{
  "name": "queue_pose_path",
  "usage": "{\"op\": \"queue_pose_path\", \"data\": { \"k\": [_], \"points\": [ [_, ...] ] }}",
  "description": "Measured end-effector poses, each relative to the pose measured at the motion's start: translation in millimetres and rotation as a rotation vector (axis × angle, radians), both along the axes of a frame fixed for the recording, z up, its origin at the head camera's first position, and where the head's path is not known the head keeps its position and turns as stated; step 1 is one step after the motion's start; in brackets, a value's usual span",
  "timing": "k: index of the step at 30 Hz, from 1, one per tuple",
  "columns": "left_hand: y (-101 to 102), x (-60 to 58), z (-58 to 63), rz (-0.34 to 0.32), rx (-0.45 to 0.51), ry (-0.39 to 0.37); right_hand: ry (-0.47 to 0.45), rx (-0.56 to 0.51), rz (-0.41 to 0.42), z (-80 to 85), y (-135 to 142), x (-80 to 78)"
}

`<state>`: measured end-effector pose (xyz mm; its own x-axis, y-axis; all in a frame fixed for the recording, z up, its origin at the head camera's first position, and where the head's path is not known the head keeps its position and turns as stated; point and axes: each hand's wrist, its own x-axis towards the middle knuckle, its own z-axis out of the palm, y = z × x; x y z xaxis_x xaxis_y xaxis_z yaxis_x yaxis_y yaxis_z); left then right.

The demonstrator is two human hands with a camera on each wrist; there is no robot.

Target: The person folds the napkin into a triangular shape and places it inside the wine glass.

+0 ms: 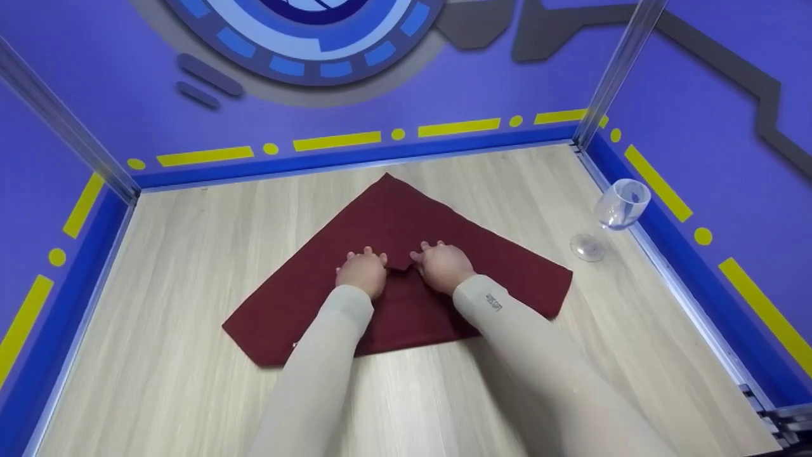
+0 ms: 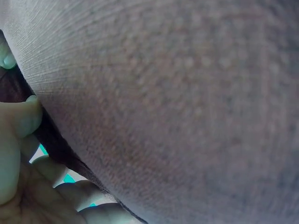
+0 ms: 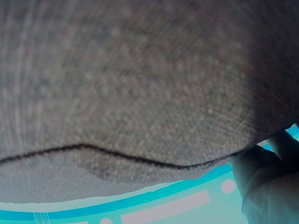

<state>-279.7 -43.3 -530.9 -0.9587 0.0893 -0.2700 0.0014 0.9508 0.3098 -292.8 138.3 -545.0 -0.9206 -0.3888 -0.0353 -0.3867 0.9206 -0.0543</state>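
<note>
A dark red cloth napkin (image 1: 393, 216) lies folded on the table, one corner pointing to the back wall. Near its middle, my left hand (image 1: 363, 274) and right hand (image 1: 445, 266) grip the edge of a raised layer, with a small gap between them. In the left wrist view the left thumb (image 2: 25, 116) presses at the cloth's edge and the fingers reach behind it. Cloth (image 3: 140, 93) fills most of the right wrist view, where the right hand (image 3: 273, 186) is dark at its edge. The head view hides the fingertips partly.
A clear stemmed wine glass (image 1: 622, 204) stands to the right of the napkin, near the table's right side. Blue panels with yellow marks (image 1: 336, 141) close in the wooden table (image 1: 190, 241) at the back and both sides.
</note>
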Motion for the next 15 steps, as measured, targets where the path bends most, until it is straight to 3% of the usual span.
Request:
{"op": "queue_pose_path", "data": {
  "k": [11, 15],
  "points": [
    [0.4, 4.0, 3.6, 0.015, -0.002, -0.015, 0.015, 0.009, 0.016, 0.1, -0.1, 3.4],
    [0.4, 7.0, 6.5, -0.053, -0.057, -0.031, 0.020, 0.014, 0.026, 2.2, 0.0, 6.7]
  ]
}}
